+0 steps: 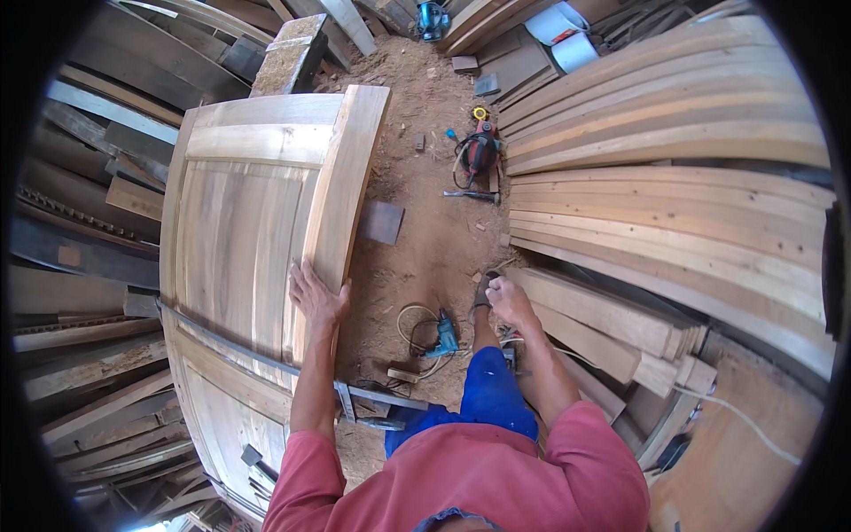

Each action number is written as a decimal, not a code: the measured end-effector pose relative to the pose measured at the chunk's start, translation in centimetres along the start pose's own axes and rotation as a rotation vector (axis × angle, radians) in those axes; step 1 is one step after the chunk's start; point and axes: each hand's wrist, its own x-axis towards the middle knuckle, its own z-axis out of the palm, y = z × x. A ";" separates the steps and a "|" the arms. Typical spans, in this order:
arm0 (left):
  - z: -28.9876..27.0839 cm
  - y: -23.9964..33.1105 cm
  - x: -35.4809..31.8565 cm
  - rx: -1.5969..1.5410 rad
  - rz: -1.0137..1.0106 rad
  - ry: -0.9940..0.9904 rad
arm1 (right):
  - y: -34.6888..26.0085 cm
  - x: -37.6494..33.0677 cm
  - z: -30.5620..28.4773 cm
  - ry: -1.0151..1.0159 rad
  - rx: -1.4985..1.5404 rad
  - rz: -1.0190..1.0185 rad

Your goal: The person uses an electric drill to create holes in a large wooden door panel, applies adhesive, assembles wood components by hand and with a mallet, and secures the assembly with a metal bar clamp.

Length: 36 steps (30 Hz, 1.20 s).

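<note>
A panelled wooden door [239, 213] lies to my left, with a thick edge board [344, 168] along its right side. My left hand [316, 297] rests flat and spread on that edge board, thumb over its outer side. Across the door runs a long metal bar clamp [230, 342], its jaw end beside my left forearm. My right hand [510, 300] is closed above my sandalled foot [481, 294]; whatever its fingers hold, if anything, is too small to make out. Between my hands, a blue corded drill [443, 335] lies on the floor.
Long boards [665, 213] are stacked on the right, and more timber [97, 222] lines the left. A red power tool [479, 152], a yellow tape measure [480, 113] and a dark square piece [381, 222] lie on the sawdust-covered floor [425, 248]. White buckets [558, 35] stand at the back.
</note>
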 end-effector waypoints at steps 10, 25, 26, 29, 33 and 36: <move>0.6 1.4 1.3 0.061 0.082 0.010 | 2.3 10.9 -1.2 -0.165 0.009 0.018; -0.1 1.7 1.2 0.019 0.059 0.029 | -1.6 9.5 -7.0 -0.239 -0.116 0.041; -0.3 1.9 1.4 0.018 0.052 0.029 | -1.7 9.6 -7.9 -0.233 -0.145 0.044; -0.4 2.0 1.5 0.022 0.047 0.026 | -1.9 10.7 -9.5 -0.167 -0.180 0.011; -0.1 1.7 1.2 0.021 -0.014 -0.011 | -7.0 12.3 -12.6 -0.225 -0.102 0.034; -0.7 1.8 1.2 -0.016 -0.009 -0.051 | -8.4 13.7 -12.3 -0.156 -0.085 0.014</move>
